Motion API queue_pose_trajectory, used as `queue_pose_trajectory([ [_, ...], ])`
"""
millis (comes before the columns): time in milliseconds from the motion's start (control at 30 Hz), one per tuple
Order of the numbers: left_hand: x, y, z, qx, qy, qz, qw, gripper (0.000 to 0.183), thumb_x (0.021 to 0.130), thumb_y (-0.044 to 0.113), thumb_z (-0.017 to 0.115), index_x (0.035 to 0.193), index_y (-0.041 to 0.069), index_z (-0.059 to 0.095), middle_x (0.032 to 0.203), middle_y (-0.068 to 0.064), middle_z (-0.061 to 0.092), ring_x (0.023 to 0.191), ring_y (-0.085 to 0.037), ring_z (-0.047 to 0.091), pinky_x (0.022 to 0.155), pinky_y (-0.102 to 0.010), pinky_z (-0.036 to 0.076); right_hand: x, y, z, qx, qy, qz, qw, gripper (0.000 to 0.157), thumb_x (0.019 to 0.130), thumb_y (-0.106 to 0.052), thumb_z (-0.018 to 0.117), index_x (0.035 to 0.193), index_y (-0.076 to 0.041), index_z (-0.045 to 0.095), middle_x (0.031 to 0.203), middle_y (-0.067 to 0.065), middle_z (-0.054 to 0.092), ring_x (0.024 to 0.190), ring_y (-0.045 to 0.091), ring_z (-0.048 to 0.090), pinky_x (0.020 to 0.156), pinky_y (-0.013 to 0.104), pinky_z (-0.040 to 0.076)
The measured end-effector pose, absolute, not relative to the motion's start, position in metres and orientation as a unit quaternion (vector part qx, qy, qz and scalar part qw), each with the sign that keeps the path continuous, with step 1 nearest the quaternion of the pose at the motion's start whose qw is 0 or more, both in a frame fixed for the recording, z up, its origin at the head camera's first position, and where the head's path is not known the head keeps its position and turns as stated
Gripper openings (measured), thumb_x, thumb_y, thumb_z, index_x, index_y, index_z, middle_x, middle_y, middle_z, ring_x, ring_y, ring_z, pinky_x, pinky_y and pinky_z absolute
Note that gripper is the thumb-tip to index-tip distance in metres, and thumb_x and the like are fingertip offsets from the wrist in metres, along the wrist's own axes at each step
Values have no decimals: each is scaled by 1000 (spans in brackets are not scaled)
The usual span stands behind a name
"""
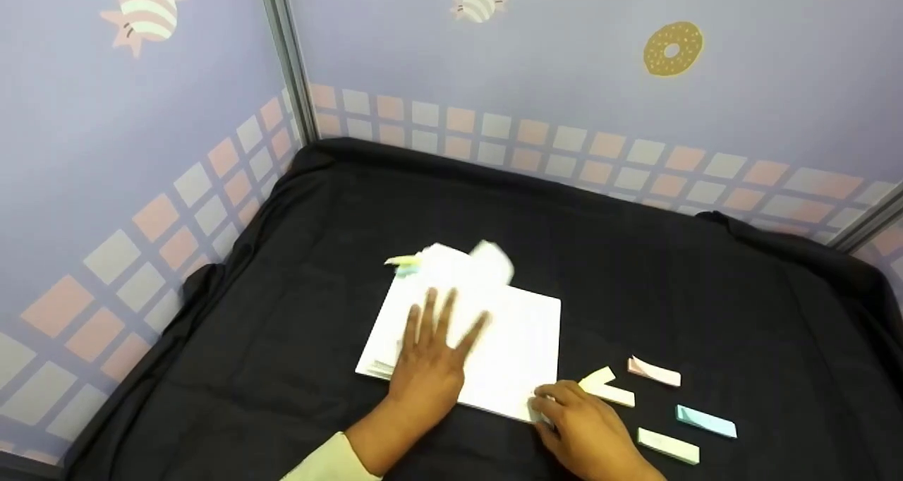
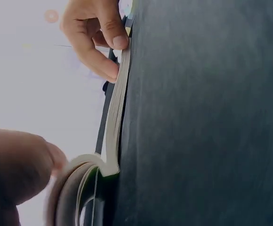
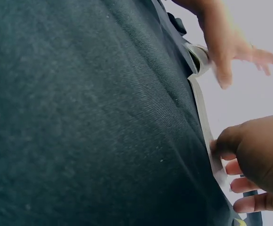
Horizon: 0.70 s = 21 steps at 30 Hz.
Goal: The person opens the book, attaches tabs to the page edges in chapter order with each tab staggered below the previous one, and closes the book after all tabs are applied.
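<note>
An open book (image 1: pixel 525 333) with white pages lies on the black cloth. My left hand (image 1: pixel 427 375) rests on its left side with fingers spread, and the pages there bulge up in a curve near the spine in the left wrist view. A blurred, lifted page (image 1: pixel 494 262) shows at the top middle. At the lower right corner my right hand (image 1: pixel 585 424) pinches the page edges, its thumb against the side of the stack (image 3: pixel 207 127) and its fingers curled over the top. Yellow and blue sticky tabs (image 1: pixel 405 264) stick out at the upper left.
Right of the book lie small sticky-note pads: yellow (image 1: pixel 612 394) beside the right hand, pink (image 1: pixel 656 372), blue (image 1: pixel 705 422) and pale green (image 1: pixel 668 446). Black cloth (image 1: pixel 635 269) covers the table, with patterned walls (image 1: pixel 564 65) behind and at the left.
</note>
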<state>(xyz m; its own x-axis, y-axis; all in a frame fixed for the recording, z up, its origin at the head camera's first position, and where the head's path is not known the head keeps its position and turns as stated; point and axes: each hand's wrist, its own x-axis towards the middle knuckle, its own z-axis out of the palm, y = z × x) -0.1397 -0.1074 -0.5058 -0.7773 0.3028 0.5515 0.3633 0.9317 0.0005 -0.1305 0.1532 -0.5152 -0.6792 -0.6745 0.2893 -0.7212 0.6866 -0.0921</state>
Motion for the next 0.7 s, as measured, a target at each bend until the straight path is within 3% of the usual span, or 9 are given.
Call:
queue_pose_trajectory([
  [67,-140,-107,-503,-237,-937,-16,258,66,76,16,70,136,30,47,151,-10,26,139,-36,12,109,-55,12,-131,153,-515,386,-908,96,128,30,73,-19,73,103,-15,71,108,-4,62,99,14,57,78,34,51],
  [133,-140,-107,-502,-296,-926,3,233,38,78,14,68,114,26,66,137,0,49,136,-29,26,110,-48,17,-131,151,-514,385,-908,93,134,29,72,-17,71,100,-13,72,105,-4,63,96,13,58,76,33,51],
  [200,-139,-107,-502,-335,-919,15,208,14,79,17,66,91,23,70,115,5,63,129,-25,41,108,-42,26,-131,150,-513,378,-910,93,144,21,73,-14,68,94,-13,71,100,-5,64,92,11,59,73,31,52],
  [267,-138,-107,-502,-343,-921,7,184,3,78,20,65,78,20,68,98,6,66,121,-23,49,104,-41,32,-131,148,-513,374,-909,93,161,13,76,-11,67,89,-13,68,94,-5,64,87,11,59,69,29,52],
  [400,-136,-106,-504,-318,-936,-26,149,28,77,47,67,75,19,62,91,3,59,114,-23,48,101,-47,33,-133,147,-512,370,-900,108,203,11,79,-8,70,84,-15,64,87,-7,62,82,9,58,68,25,51],
  [500,-138,-105,-504,-310,-940,-28,143,41,69,59,70,75,21,58,86,3,54,105,-22,47,98,-47,34,-135,147,-510,385,-881,131,243,6,81,-12,69,85,-14,66,87,-6,63,83,10,57,70,26,50],
  [700,-140,-109,-502,-319,-935,-26,152,32,75,52,69,71,22,61,82,4,53,96,-20,47,91,-44,37,-137,147,-507,389,-852,162,311,15,76,-18,71,91,-13,72,94,-5,67,89,13,59,73,27,49],
])
